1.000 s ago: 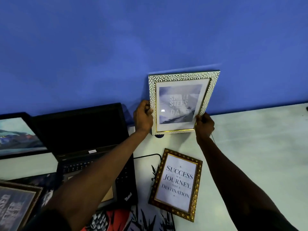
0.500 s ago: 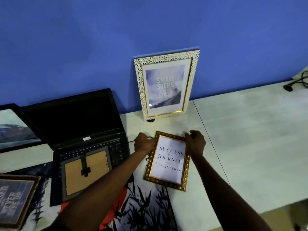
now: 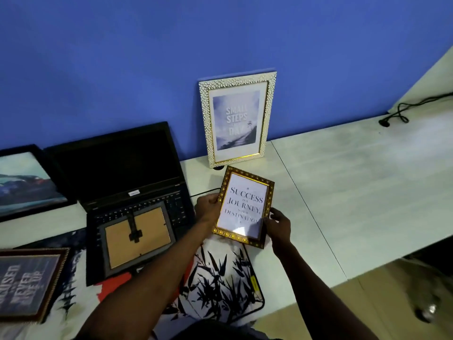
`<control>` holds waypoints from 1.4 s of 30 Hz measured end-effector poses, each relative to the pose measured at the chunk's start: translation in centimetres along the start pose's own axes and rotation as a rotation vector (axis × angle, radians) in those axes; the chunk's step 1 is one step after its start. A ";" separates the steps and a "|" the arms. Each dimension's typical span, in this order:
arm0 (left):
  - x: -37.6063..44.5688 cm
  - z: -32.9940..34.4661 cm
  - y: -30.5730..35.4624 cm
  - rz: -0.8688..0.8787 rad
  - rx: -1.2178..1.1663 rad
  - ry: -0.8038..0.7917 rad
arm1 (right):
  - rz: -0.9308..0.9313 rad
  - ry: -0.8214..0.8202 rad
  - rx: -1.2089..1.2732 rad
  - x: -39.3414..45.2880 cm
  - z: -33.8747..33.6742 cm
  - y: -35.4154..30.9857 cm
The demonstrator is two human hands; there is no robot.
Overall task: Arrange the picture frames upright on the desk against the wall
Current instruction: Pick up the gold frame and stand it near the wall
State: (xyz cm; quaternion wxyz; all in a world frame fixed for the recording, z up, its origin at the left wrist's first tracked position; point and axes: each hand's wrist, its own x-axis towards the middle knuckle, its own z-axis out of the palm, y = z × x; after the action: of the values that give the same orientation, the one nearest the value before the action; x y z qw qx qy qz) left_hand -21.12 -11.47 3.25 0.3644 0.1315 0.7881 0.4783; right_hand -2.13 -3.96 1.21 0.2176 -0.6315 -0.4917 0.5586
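Observation:
A white pebble-textured frame point(image 3: 236, 120) reading "Small Steps" stands upright on the white desk point(image 3: 343, 192), leaning against the blue wall. In front of it both hands hold a gold ornate frame point(image 3: 245, 207) reading "Success is a Journey", lifted and tilted above the desk. My left hand point(image 3: 208, 207) grips its left edge and my right hand point(image 3: 279, 223) grips its lower right edge. A frame lies face down point(image 3: 137, 238) on the laptop keyboard. A dark frame with text point(image 3: 27, 283) lies flat at the lower left. A black-framed landscape picture point(image 3: 24, 182) leans at the far left.
An open black laptop point(image 3: 117, 163) sits left of the standing frame. A mat with bamboo print point(image 3: 218, 278) lies at the desk's front edge. A black cable point(image 3: 404, 111) rests at the far right. Wooden floor shows at the lower right.
Both hands let go of the white frame, leaving it upright against the wall, came down onto the gold frame lying flat, and have now lifted it off the desk.

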 end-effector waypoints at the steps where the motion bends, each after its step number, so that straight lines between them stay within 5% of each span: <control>1: -0.2 -1.2 0.4 0.045 -0.066 0.010 | -0.015 -0.013 0.032 -0.8 0.7 -0.6; 6: -0.5 -10.6 1.2 0.138 -0.254 0.159 | -0.161 -0.103 0.081 -2.6 8.2 -2.9; 13: -3.1 -34.3 -4.4 0.035 -0.290 0.610 | -0.467 -0.455 -0.014 -16.2 28.2 -9.5; 23: -9.9 -59.8 -15.5 -0.066 -0.359 1.108 | -0.510 -0.893 -0.129 -33.6 54.8 -9.1; 31: -9.1 -66.1 -19.3 -0.149 -0.333 1.423 | -0.489 -1.072 -0.258 -37.1 65.7 -6.0; 42: -6.7 -66.6 -22.1 -0.260 -0.379 1.386 | -0.333 -1.195 -0.348 -36.7 66.9 -6.2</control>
State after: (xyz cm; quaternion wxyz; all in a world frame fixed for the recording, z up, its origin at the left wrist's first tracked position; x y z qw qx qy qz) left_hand -59.92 -70.22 5.91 -0.1477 -0.3615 0.7507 0.5328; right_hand -62.01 -51.41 5.56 -0.1156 -0.1529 -0.7029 0.6850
